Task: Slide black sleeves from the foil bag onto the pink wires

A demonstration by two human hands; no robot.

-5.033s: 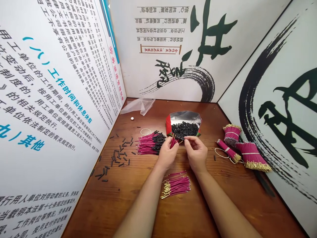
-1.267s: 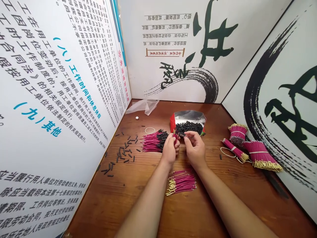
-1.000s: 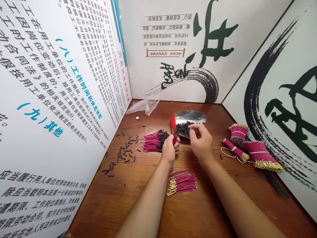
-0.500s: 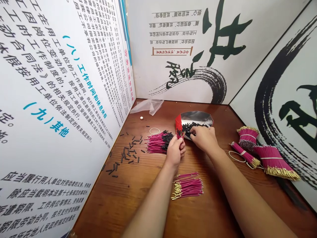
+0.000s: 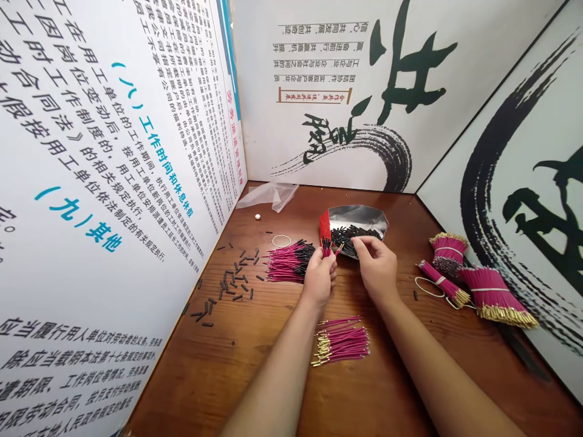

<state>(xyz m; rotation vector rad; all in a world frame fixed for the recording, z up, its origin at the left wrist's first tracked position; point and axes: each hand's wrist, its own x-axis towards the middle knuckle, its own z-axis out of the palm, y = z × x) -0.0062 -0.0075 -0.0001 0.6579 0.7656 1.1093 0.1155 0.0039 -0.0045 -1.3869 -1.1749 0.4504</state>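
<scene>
My left hand (image 5: pixel 320 276) is closed around a small bunch of pink wires (image 5: pixel 326 246). Black sleeves cover several of their upper ends, and one bare gold tip leans out to the right. My right hand (image 5: pixel 377 261) pinches thumb and forefinger together at the near edge of an open red and silver pouch (image 5: pixel 357 215); whatever is between the fingertips is too small to make out. Black sleeves (image 5: pixel 348 237) are heaped inside the pouch. Left of my left hand lies a pile of pink wires with black sleeved ends (image 5: pixel 291 261). Pink wires with gold tips (image 5: pixel 344 343) lie between my forearms.
Loose black sleeves (image 5: pixel 237 279) are scattered on the wooden table (image 5: pixel 273 328) at left. Tied bundles of pink wires (image 5: pixel 496 294) and a white rubber band (image 5: pixel 428 286) sit at right. A clear plastic bag (image 5: pixel 273 195) lies at the back. Printed panels (image 5: pixel 319 145) enclose the table.
My right hand has drawn back from the sleeve heap toward me, its fingertips still pinched. A single black sleeve beyond my right forearm has come into view. My left hand keeps its bunch.
</scene>
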